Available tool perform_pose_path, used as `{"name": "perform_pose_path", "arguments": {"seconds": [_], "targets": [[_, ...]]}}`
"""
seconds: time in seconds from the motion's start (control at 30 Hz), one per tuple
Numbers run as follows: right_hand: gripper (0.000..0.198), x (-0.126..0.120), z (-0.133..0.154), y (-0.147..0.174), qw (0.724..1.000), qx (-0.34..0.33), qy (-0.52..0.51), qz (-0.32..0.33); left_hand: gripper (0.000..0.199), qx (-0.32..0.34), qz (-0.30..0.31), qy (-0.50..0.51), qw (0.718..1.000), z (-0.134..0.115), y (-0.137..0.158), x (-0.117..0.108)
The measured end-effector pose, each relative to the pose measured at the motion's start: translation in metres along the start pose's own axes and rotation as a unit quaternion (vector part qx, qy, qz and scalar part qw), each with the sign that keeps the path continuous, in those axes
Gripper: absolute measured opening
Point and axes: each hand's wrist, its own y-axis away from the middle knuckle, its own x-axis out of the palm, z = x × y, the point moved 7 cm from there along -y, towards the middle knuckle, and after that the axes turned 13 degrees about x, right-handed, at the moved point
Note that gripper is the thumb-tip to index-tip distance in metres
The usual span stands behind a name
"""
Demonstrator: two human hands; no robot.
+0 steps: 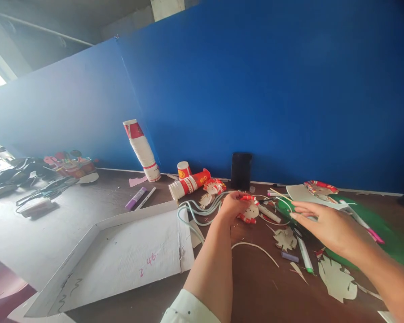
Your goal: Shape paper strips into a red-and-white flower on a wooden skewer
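Note:
My left hand (234, 204) is closed on a cut paper cup (252, 211), whose red-and-white strips spread around a pale round base with small holes. A thin white cord (272, 224) loops out from beside that cup toward my right hand (311, 217). The right thumb and fingers are pinched together at the cord's far side. A bundle of pale cords (191, 208) runs behind my left wrist, and one loose end (259, 246) curves over the table. Just beyond the right fingertips lies a thin wooden stick (280, 194).
A flat white cardboard tray (134, 242) lies at left. Behind are a tall cup stack (143, 152), toppled cups (190, 184) and a black phone (241, 170) against the blue partition (256, 89). Cut paper pieces (336, 278), markers (305, 255) and a green sheet (387, 229) lie right.

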Motion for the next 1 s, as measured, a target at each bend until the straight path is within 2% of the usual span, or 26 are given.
{"name": "perform_pose_path", "arguments": {"seconds": [0.1, 0.17, 0.27, 0.37, 0.5, 0.7, 0.9, 1.0], "targets": [[0.058, 0.029, 0.030, 0.004, 0.995, 0.006, -0.068, 0.078, 0.033, 0.022, 0.016, -0.035, 0.999, -0.002, 0.000, 0.003], [0.065, 0.054, 0.045, 0.002, 0.987, 0.003, -0.123, 0.107, 0.032, 0.037, 0.028, -0.053, 0.998, -0.003, 0.000, 0.004], [0.058, 0.087, 0.051, -0.008, 0.980, 0.017, -0.162, 0.118, 0.030, 0.062, 0.032, -0.083, 0.994, -0.005, -0.001, 0.002], [0.042, 0.104, 0.049, -0.015, 0.975, 0.029, -0.189, 0.113, 0.028, 0.075, 0.032, -0.108, 0.991, -0.005, -0.003, -0.002], [0.027, 0.106, 0.047, -0.011, 0.969, 0.012, -0.219, 0.115, 0.025, 0.057, 0.031, -0.111, 0.992, -0.002, -0.004, 0.000], [0.026, 0.098, 0.037, -0.009, 0.962, 0.060, -0.233, 0.125, 0.028, 0.042, 0.045, -0.072, 0.996, 0.000, -0.003, 0.004], [0.029, 0.110, 0.034, -0.006, 0.913, 0.108, -0.347, 0.185, 0.027, 0.055, 0.047, -0.083, 0.994, 0.000, -0.002, 0.001], [0.029, 0.113, 0.035, -0.005, 0.902, 0.114, -0.367, 0.197, 0.027, 0.054, 0.046, -0.106, 0.992, -0.002, 0.000, 0.000]]}}
